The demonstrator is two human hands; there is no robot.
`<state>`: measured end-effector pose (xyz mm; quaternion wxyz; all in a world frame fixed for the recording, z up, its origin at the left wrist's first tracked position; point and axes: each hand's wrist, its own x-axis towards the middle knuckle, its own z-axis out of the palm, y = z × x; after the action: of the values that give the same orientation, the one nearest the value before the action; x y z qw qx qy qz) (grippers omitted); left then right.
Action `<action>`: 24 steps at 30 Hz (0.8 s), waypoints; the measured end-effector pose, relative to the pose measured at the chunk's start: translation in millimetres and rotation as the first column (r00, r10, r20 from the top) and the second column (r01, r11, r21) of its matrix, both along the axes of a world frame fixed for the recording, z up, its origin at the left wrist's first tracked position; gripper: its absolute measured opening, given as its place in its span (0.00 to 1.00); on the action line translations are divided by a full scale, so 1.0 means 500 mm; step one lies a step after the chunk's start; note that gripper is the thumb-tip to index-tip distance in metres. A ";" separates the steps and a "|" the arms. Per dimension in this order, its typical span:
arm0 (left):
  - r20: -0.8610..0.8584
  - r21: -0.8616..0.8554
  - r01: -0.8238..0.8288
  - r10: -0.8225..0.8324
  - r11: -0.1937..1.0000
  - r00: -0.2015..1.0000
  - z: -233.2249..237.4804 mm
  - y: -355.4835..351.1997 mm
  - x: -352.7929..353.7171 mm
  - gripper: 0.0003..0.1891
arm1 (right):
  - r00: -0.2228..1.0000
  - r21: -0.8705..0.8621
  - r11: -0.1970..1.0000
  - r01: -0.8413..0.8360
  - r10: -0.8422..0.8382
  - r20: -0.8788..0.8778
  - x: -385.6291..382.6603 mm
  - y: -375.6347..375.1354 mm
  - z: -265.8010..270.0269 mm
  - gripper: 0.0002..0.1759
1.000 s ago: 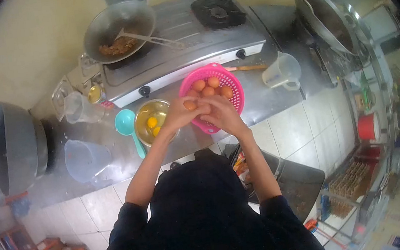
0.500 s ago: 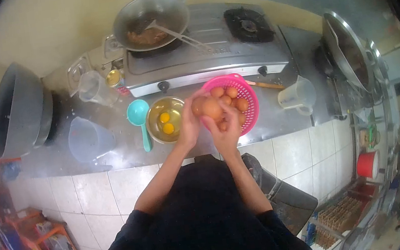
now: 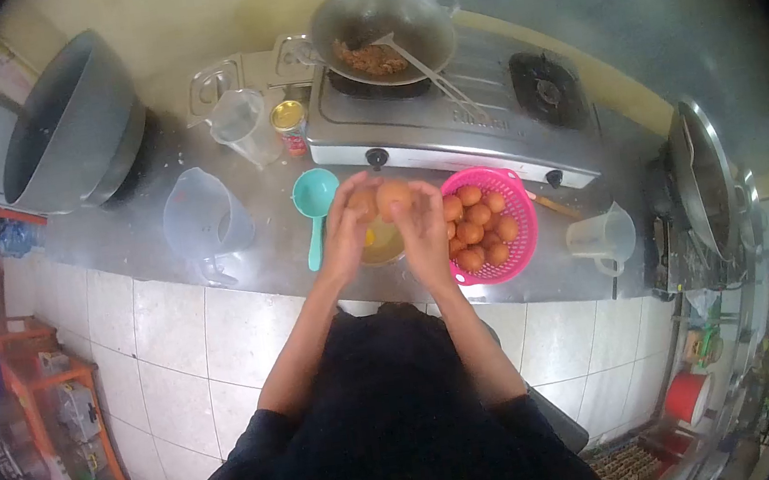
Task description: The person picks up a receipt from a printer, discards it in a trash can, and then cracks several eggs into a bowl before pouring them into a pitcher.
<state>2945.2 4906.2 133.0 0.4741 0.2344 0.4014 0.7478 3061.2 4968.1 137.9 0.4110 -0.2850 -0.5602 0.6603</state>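
Observation:
My left hand is closed around a brown egg. Right beside it, my right hand grips a second brown egg, and the two eggs look close together or touching. Both hands are above a metal bowl, which they partly hide; a yellow yolk shows in it. To the right stands a pink basket with several brown eggs. A turquoise ladle-like scoop lies left of the bowl.
Behind is a gas stove carrying a wok with browned food and a spatula. Clear plastic jugs and an opened can stand leftward. Another measuring jug and a wooden-handled tool are rightward.
My hands have moved left with the eggs, from over the pink basket to over the metal bowl. The camera view has also shifted and tilted.

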 end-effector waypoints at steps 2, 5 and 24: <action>-0.010 0.031 0.034 -0.034 0.999 0.999 -0.012 -0.013 -0.025 0.29 | 0.994 -0.190 0.976 -0.111 0.106 -0.039 0.007 0.020 -0.008 0.24; -0.106 0.053 0.104 -0.098 0.993 0.990 -0.016 -0.020 -0.052 0.30 | 0.854 -0.248 0.875 -0.416 0.470 0.223 0.000 0.049 0.025 0.24; -0.617 -0.316 0.261 -0.407 0.912 0.673 -0.096 -0.002 -0.166 0.20 | 0.838 0.027 0.905 -0.424 0.381 0.390 -0.002 0.087 -0.060 0.29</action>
<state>2862.2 4905.1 85.0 0.4475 0.5081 0.5681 0.4678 3060.4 5011.5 108.0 0.1634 -0.2585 -0.7120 0.6321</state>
